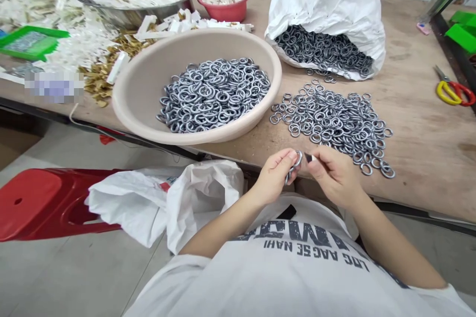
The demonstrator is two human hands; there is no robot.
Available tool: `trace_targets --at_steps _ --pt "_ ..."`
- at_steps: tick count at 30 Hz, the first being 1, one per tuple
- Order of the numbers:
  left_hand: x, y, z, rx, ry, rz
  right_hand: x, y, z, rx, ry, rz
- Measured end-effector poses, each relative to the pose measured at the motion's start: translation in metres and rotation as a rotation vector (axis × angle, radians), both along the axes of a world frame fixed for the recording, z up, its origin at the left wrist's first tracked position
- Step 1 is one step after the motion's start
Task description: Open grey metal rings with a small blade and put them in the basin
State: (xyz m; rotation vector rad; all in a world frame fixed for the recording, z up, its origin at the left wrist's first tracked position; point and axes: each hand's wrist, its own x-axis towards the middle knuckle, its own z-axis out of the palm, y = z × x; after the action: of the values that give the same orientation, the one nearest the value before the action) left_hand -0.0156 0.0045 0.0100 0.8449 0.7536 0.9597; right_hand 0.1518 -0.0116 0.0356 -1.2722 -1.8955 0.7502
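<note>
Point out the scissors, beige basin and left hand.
Scissors (448, 102), head view, yellow handle loop.
Beige basin (167, 59), head view, inner wall.
Left hand (274, 176), head view, back of the hand.

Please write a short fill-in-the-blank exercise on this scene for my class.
The left hand holds metal ____.
The loose pile lies on a ____ tabletop.
The scissors have one yellow handle and one ____ handle.
The sack behind the pile is ____.

Missing words: rings; wooden; red; white.
</note>
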Motion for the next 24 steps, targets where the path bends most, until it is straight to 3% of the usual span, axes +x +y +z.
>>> trace_targets --at_steps 6,13,18,21,24 --pt "0.001 -0.001 0.0 -0.047 -0.053 0.012 -0.006 -0.006 0.005 0.094 -0.216 0.008" --pt "0.001 -0.002 -0.001 -0.08 -0.122 0.01 -0.008 -0.005 0.004 0.159 -0.21 0.031" --pt "-0.004 -0.002 -0.005 -0.059 -0.115 -0.008 -0.01 -0.003 -0.002 0.111 -0.159 0.052" --pt "-0.007 -0.008 -0.006 -0.013 -0.091 -0.123 -0.003 0.012 -0.013 0.032 -0.151 -0.076" --pt "-0.011 -0.011 -0.005 0.012 -0.108 -0.19 0.003 0.034 -0.023 -0.033 -0.31 -0.237"
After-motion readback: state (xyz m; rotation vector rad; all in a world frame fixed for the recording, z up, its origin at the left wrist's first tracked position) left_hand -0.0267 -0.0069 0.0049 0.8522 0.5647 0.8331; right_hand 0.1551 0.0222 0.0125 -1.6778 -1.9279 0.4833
